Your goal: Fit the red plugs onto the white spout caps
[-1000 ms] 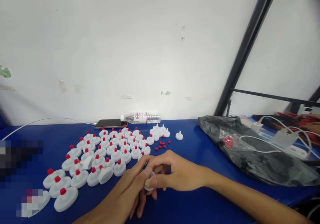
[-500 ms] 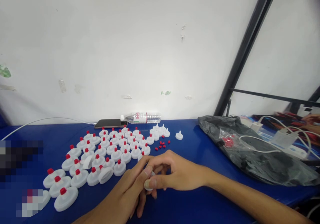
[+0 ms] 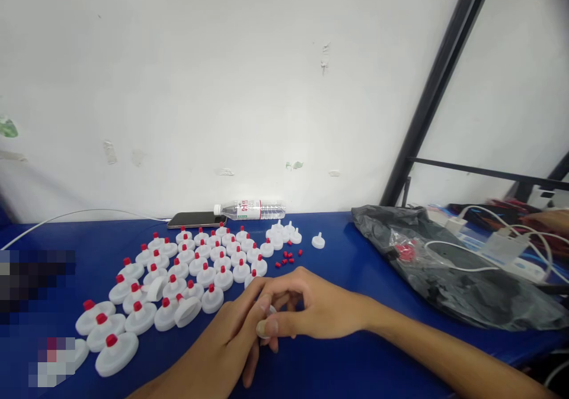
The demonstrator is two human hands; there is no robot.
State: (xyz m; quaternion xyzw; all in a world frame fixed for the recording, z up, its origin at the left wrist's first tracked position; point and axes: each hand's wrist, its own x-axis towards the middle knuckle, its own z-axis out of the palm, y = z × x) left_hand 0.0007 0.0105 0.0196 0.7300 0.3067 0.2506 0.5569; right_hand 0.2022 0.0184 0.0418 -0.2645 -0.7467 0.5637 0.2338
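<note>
Both of my hands meet low in the middle, over the blue table. My left hand (image 3: 235, 325) and my right hand (image 3: 297, 310) are closed round one white plastic nozzle cap (image 3: 271, 310). Only slivers of its rim show between the thumbs; the fingers hide the rest, so I cannot tell whether a red tip is on it. To the left stand many white caps with red tips (image 3: 178, 286), two of them tilted. Beyond my right hand lie several loose red tips (image 3: 288, 258), and behind these a cluster of white caps without tips (image 3: 280, 236). A single untipped cap (image 3: 318, 242) stands apart.
Along the wall lie a clear water bottle (image 3: 253, 210) and a dark phone (image 3: 198, 219) with a white cable. On the right a black plastic bag (image 3: 444, 280) carries a small bag of red tips (image 3: 406, 251) and a power strip (image 3: 520, 265). Another person's hand (image 3: 555, 221) shows at the far right.
Almost nothing differs. My hands keep the same grip on the white cap, and the view has shifted very slightly. The other person's hand at the far right has moved a little.
</note>
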